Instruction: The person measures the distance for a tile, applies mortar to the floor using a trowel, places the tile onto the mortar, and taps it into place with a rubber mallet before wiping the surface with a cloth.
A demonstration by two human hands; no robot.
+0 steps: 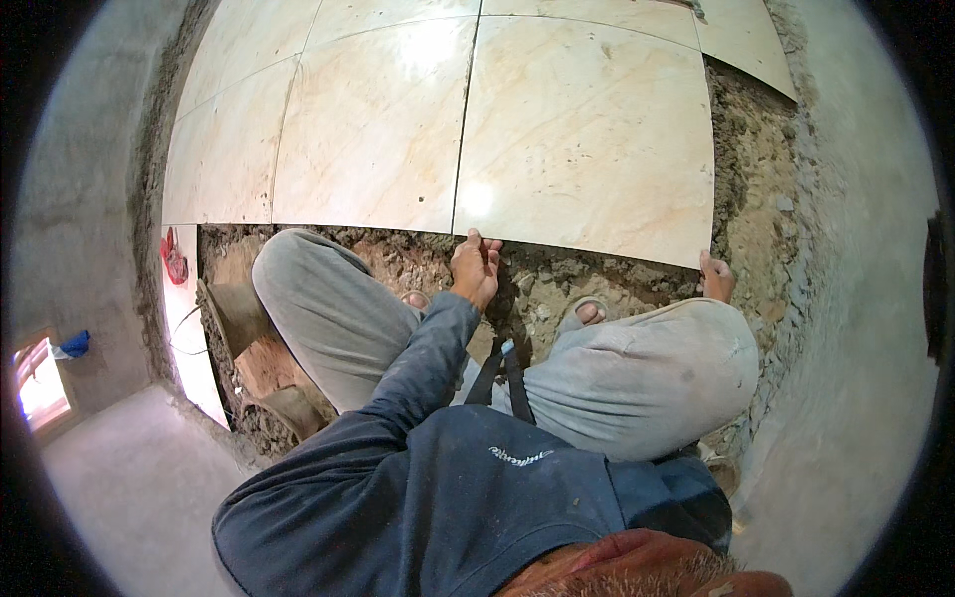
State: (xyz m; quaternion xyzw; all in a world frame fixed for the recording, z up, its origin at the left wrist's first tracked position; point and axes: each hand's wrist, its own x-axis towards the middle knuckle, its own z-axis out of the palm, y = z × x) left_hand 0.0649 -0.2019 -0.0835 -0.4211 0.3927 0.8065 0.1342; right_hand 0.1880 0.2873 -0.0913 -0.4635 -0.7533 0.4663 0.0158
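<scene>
A large cream marbled floor tile (587, 129) lies in front of me, its near edge above rough, lumpy mortar. At the near left corner of this tile, my left hand (476, 269) is closed on the edge, with fingertips at the narrow gap to the neighbouring tile (373, 129). My right hand (716, 277) grips the near right corner, fingers bent around the edge. The undersides of both grips are hidden. A dark gap runs between the two tiles.
Bare mortar (756, 169) borders the tile on the right, beside a grey wall (865, 298). To my left are a wooden block (274, 373), a narrow tile strip (189, 328) and a red object (174, 257). Dark strips (512, 383) hang between my knees.
</scene>
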